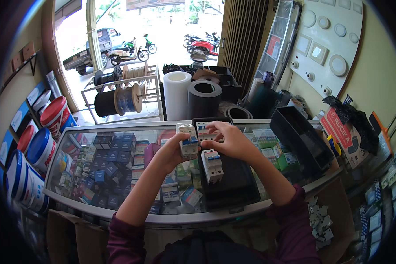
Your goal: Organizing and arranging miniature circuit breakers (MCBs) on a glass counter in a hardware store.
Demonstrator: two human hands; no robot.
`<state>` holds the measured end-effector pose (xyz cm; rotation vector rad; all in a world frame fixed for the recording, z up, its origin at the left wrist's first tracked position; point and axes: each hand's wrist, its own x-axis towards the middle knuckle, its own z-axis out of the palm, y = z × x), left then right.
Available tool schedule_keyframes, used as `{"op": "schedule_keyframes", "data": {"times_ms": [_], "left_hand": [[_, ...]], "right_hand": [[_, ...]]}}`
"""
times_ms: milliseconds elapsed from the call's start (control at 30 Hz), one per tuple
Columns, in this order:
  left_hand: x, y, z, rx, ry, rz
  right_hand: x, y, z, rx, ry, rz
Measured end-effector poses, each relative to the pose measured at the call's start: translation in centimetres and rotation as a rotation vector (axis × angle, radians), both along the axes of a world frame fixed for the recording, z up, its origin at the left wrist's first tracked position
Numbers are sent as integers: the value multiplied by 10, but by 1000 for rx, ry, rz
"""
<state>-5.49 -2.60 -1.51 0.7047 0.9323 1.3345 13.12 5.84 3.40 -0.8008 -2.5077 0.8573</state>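
My left hand (174, 148) grips a white miniature circuit breaker (188, 145) with blue toggles, held upright over the glass counter. Just to its right, my right hand (229, 140) is over the far part of a black plastic tray (232, 189), fingers bent and thumb apart from them. Beneath those fingers a row of white circuit breakers (203, 127) lies in the tray, partly hidden by the hand; whether the fingertips touch them I cannot tell. Nearer to me, another white double breaker (212, 166) with blue toggles rests in the tray.
The glass display counter (95, 205) holds many small boxes. An empty black bin (300, 142) and a printed cardboard box (343, 135) stand at the right. Behind the counter are plastic rolls (177, 95) and cable spools (125, 99). Paint buckets (43, 147) stand left.
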Motion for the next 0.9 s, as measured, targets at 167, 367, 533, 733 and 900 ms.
{"op": "schedule_keyframes", "data": {"times_ms": [167,367,533,733,900], "left_hand": [[18,24,6,129,29,8],[35,43,1,329,-30,118],[21,33,-3,207,513,359],[-2,22,-18,202,786,212],[1,19,-27,193,992,114]], "right_hand": [[-23,-16,9,345,287,-12],[-16,25,23,360,369,-11],[5,60,12,262,247,276],[8,68,-35,242,-8,399],[6,69,-55,194,94,403]]}}
